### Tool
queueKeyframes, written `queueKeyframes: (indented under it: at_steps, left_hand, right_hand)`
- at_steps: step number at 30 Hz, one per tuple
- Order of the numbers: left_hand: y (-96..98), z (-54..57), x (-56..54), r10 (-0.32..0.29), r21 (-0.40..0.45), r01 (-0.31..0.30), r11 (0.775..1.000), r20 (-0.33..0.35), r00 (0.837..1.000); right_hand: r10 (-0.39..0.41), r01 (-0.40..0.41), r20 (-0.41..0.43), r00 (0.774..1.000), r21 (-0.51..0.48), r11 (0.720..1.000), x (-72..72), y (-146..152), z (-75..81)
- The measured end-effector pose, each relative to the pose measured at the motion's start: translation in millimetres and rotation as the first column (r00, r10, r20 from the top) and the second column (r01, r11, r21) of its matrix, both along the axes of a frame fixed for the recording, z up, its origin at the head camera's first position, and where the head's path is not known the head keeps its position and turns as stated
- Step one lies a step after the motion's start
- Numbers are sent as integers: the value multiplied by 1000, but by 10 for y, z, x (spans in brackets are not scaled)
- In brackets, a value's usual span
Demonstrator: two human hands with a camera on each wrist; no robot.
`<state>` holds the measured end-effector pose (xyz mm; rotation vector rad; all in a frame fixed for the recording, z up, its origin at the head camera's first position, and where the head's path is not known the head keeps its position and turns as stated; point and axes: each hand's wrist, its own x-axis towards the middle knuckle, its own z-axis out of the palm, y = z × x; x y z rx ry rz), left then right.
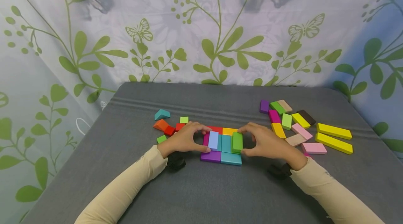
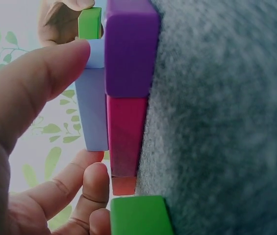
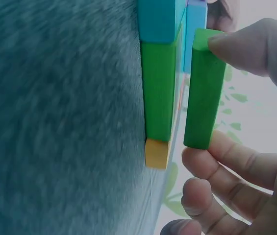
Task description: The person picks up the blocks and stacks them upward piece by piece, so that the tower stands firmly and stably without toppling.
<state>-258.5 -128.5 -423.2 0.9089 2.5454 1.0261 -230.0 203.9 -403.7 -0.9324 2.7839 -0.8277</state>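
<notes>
A flat rectangle of coloured blocks lies on the grey table, with a purple block (image 1: 211, 157) and a teal block (image 1: 231, 158) along its near side. Over its left part, my left hand (image 1: 185, 139) pinches a light blue block (image 1: 213, 141) by its ends, thumb near and fingers far. My right hand (image 1: 266, 142) holds a green block (image 1: 237, 142) the same way over the right edge. In the right wrist view a gap shows between this held block and the green block (image 3: 158, 90) of the layer. A magenta block (image 2: 126, 134) forms the layer's left side.
Left of the layer lie an orange triangular block (image 1: 161, 124), a teal arch-like block (image 1: 162, 114) and small red and green blocks. Several blocks are spread at the right, among them pink blocks (image 1: 314, 148) and two long yellow blocks (image 1: 333, 143). A patterned curtain (image 1: 176, 42) hangs behind the table.
</notes>
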Motion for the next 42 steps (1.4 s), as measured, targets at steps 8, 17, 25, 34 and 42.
queueKeyframes:
  at_steps: [8,17,25,34,42]
  left_hand:
    - [7,-12,-11,1,-6,-1,1000,-1,1000]
    - [13,-28,0,3,-14,-3,1000,2,1000]
    - [6,-34,-1,10,-12,-9,1000,10,1000]
    - [15,-25,-2,10,-20,-10,1000,6,1000]
    - [9,-21,3,13,-13,-13,1000,7,1000]
  right_hand:
    - [38,-38,10,999,-7,999,-21,-104,-66]
    - [73,-71,17,997,-92,993,-54,22,-55]
    - [-41,33,-53,998,-134,990,-112,637,487]
    - [-330,331,27,943,-121,936,-144,1846,585]
    - [-570,583,131,811,-102,806,51,2705,229]
